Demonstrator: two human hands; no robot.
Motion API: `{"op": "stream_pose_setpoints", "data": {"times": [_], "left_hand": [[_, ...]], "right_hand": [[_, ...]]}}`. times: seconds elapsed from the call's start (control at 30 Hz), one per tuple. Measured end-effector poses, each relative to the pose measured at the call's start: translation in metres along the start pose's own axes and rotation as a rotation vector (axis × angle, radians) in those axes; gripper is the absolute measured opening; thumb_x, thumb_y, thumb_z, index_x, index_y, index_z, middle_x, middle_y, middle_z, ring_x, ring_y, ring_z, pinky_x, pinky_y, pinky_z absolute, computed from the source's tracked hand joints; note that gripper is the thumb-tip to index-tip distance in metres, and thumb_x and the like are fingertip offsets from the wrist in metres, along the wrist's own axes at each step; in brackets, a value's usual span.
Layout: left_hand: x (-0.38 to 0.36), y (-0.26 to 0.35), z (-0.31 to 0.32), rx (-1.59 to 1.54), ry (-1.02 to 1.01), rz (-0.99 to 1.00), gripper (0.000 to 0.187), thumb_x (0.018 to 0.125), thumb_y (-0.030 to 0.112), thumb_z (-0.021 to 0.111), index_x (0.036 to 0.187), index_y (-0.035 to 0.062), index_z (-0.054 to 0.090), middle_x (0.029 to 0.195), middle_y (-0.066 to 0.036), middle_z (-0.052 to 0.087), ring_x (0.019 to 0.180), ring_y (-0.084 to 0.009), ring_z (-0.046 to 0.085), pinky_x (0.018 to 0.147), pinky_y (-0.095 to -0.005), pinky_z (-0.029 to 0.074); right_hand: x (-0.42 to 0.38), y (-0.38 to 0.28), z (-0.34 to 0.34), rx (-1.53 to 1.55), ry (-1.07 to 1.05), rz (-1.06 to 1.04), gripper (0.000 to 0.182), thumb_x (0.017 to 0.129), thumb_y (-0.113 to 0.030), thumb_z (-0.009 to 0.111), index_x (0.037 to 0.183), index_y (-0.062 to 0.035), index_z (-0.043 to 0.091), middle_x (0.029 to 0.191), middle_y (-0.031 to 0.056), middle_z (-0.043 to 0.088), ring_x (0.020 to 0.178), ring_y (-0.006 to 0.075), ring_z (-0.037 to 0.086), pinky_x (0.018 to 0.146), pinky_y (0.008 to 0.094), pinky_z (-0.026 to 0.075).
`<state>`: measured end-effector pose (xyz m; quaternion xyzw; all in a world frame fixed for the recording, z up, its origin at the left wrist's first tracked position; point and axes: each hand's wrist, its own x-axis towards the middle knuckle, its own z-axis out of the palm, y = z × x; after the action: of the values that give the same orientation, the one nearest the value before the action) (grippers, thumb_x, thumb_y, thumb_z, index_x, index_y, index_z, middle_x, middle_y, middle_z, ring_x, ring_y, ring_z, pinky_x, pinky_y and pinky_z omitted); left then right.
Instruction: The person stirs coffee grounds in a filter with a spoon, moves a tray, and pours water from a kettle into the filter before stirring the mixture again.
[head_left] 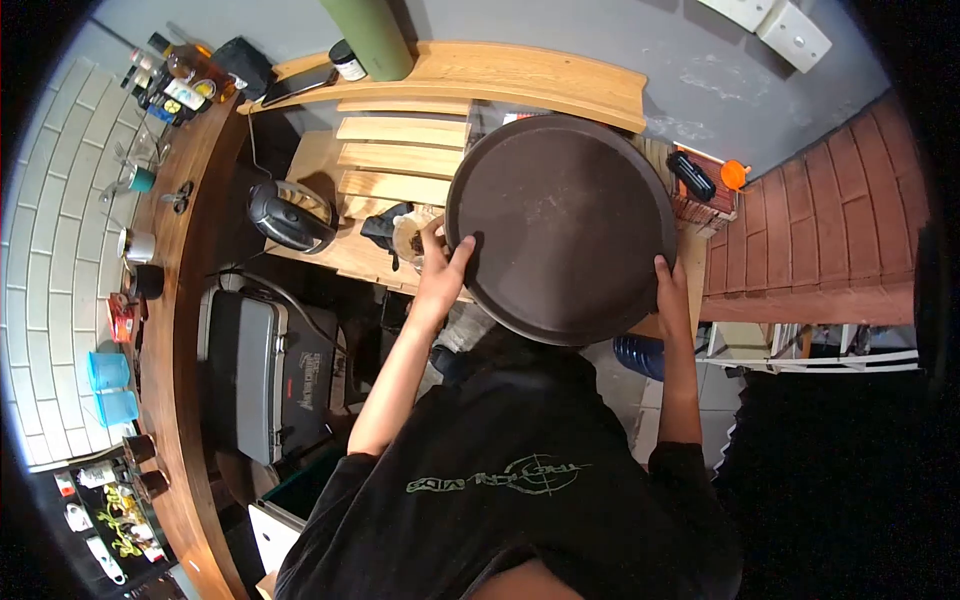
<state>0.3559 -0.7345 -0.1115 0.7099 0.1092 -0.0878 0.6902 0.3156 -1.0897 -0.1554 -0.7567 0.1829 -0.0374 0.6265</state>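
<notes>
A large round dark-brown serving tray is held up in front of me, its inner face showing a few pale scuffs. My left hand grips its left rim, thumb on the upper face and fingers around the edge. On the opposite rim, my right hand has its thumb over the edge, and most of its fingers are hidden beneath. Just beyond my left fingers is a clear container with dark contents, partly covered by the hand. A black cloth-like item lies beside it.
A black kettle stands left of the wooden slats. A green bottle and small jar sit on the curved wooden shelf. At right, a black object rests on a box. A wooden counter runs along the left.
</notes>
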Motion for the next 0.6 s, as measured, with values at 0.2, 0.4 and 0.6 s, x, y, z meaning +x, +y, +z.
{"op": "stream_pose_setpoints", "data": {"times": [0.2, 0.4, 0.6], "left_hand": [[-0.060, -0.027, -0.019, -0.185, -0.179, -0.039, 0.058, 0.100, 0.019, 0.060, 0.148, 0.0047, 0.029, 0.112, -0.007, 0.054, 0.094, -0.0148, 0.061, 0.078, -0.0276, 0.049], [-0.082, -0.035, -0.041, -0.091, -0.238, -0.009, 0.065, 0.099, 0.024, 0.062, 0.149, 0.0010, 0.026, 0.116, -0.013, 0.060, 0.096, -0.0205, 0.065, 0.082, -0.0315, 0.051], [-0.101, -0.062, -0.105, -0.101, -0.120, -0.026, 0.054, 0.099, 0.023, 0.062, 0.143, 0.0035, 0.036, 0.113, -0.011, 0.060, 0.093, -0.0178, 0.063, 0.081, -0.0316, 0.051]], "right_hand": [[0.008, 0.002, 0.000, 0.055, -0.013, 0.002, 0.049, 0.104, -0.026, 0.051, 0.143, 0.0028, 0.044, 0.140, 0.0144, 0.054, 0.128, 0.0258, 0.049, 0.110, 0.0341, 0.034], [0.013, -0.008, 0.002, -0.069, 0.044, 0.083, 0.051, 0.103, -0.033, 0.053, 0.137, 0.0047, 0.047, 0.130, 0.0181, 0.059, 0.117, 0.0266, 0.056, 0.100, 0.0356, 0.042], [-0.028, -0.082, 0.050, -1.179, 0.384, -0.235, 0.046, 0.101, -0.031, 0.054, 0.130, 0.0045, 0.050, 0.134, 0.0257, 0.054, 0.125, 0.0360, 0.052, 0.104, 0.0417, 0.040]]}}
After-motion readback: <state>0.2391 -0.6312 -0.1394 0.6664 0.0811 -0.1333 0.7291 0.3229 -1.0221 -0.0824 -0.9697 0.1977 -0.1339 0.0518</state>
